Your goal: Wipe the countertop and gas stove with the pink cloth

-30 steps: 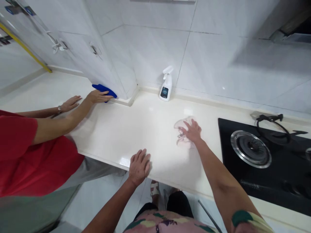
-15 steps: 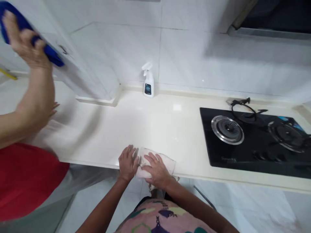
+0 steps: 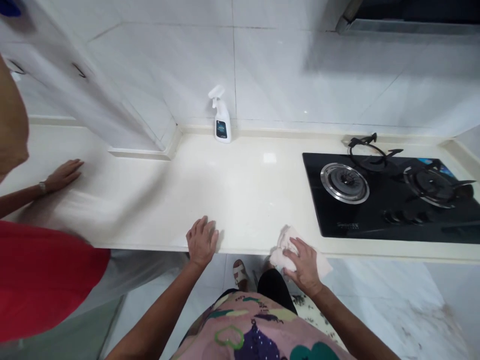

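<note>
Right hand (image 3: pixel 303 264) palm down, fingers curled over cloth (image 3: pixel 282 252), holding it. Cloth bunched under palm at front edge of counter (image 3: pixel 150 210), one corner overhanging, long axis along edge. Left hand (image 3: pixel 202 242) open, empty, flat on counter, cloth off to its right; right hand nearer. Stove (image 3: pixel 375 225) just right of cloth. Spray bottle (image 3: pixel 222 122) ahead, by wall (image 3: pixel 300 65). Co-worker's hand (image 3: pixel 63 175) far left.

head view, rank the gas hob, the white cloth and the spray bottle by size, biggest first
1. The black gas hob, clearly largest.
2 and 3. The white cloth under the right hand and the white spray bottle cannot be ranked surely: the cloth looks bigger, but it is bunched and nearer the camera.
</note>
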Demonstrator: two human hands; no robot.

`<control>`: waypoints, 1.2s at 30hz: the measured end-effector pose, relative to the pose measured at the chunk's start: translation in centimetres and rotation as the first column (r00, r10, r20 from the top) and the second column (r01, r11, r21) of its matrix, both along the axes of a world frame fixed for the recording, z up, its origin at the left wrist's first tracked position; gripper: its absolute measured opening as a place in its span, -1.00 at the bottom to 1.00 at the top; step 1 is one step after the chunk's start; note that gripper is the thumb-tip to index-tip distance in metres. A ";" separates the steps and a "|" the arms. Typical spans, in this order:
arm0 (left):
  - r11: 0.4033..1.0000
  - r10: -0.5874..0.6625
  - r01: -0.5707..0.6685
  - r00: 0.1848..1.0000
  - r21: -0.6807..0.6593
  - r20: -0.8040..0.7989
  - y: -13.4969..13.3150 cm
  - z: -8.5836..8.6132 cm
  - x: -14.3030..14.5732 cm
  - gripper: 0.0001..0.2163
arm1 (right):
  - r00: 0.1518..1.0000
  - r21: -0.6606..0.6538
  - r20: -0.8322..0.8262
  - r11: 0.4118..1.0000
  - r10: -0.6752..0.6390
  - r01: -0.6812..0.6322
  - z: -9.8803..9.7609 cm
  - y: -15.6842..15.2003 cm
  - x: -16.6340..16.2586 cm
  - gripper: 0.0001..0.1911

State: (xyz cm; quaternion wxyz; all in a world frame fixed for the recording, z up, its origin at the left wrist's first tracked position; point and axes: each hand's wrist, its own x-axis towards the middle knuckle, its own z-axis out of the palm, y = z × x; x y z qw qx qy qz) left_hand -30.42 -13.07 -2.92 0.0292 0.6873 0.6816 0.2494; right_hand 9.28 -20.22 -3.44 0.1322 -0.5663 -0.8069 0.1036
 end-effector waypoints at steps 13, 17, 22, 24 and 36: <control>1.000 0.020 -0.018 0.995 -0.017 0.101 0.6 0.4 -0.9 -0.62 | 0.753 -0.047 0.055 0.755 0.656 -0.654 4.3 6.1 -22.3 -0.67; 1.000 0.021 -0.020 0.997 -0.016 0.079 0.9 0.3 -0.8 -0.63 | 0.821 -0.021 -0.001 0.821 0.571 -0.571 2.9 5.0 -20.1 -0.71; 1.000 0.020 -0.018 0.996 -0.025 0.083 1.0 0.6 -0.5 -0.67 | 0.935 -0.117 -0.034 0.928 0.353 -0.354 0.7 2.6 -12.6 -0.75; 0.999 0.026 -0.023 0.996 -0.033 0.081 1.1 0.8 -0.4 -0.67 | 0.976 -0.150 -0.032 0.964 0.217 -0.219 0.1 1.5 -8.2 -0.73; 0.996 0.068 -0.064 0.996 -0.061 0.061 1.5 1.3 0.3 -0.70 | 0.958 -0.082 0.205 0.972 -0.201 0.222 0.1 -1.8 16.1 -0.74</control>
